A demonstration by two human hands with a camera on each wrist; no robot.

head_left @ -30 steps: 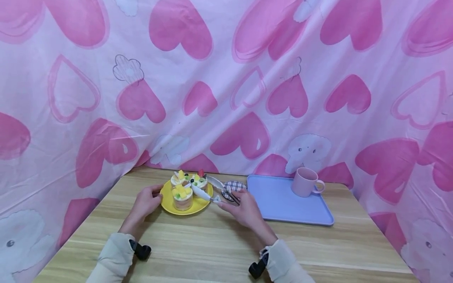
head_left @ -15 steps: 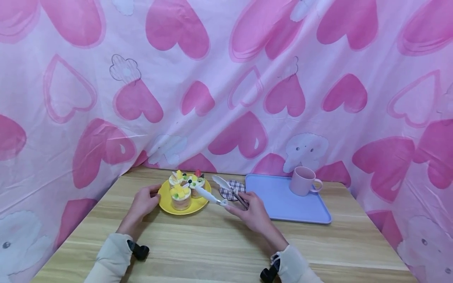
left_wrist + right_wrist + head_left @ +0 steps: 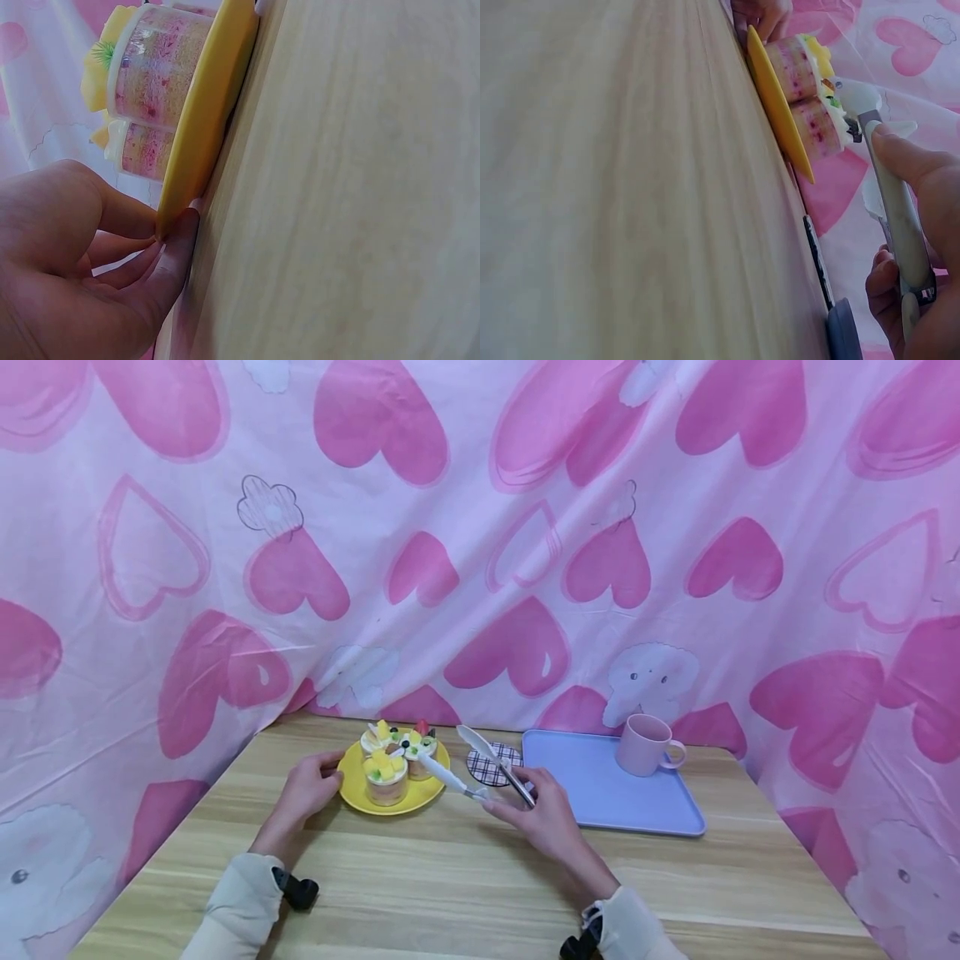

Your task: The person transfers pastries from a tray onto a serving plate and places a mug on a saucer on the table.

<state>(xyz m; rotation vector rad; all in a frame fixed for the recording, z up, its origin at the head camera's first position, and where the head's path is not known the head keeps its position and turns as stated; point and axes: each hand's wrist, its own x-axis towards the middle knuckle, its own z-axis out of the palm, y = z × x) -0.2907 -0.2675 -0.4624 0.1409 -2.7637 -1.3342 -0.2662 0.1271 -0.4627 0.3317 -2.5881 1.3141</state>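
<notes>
A yellow plate [image 3: 426, 792] on the table bears three fruit-topped cake cups [image 3: 386, 788], grouped together toward its left side. My left hand [image 3: 307, 787] pinches the plate's left rim; in the left wrist view the thumb and fingers meet around that rim [image 3: 196, 142]. Tongs with white tips [image 3: 444, 772] are in my right hand [image 3: 549, 820], thumb on one arm and fingers around the other. Their arms are spread apart with nothing between them. The near tip overlaps the plate's right part in the head view, while the far one points over a checked round coaster [image 3: 487, 768].
To the right lies a light blue rectangular tray [image 3: 592, 793] with a pink mug [image 3: 643, 747] at its back right corner. Pink heart-printed cloth [image 3: 510, 568] hangs behind and beside the wooden table [image 3: 420, 885].
My right hand has drawn the tongs to the right, away from the cake cups, and their arms stand slightly wider. The left hand stays at the plate's rim.
</notes>
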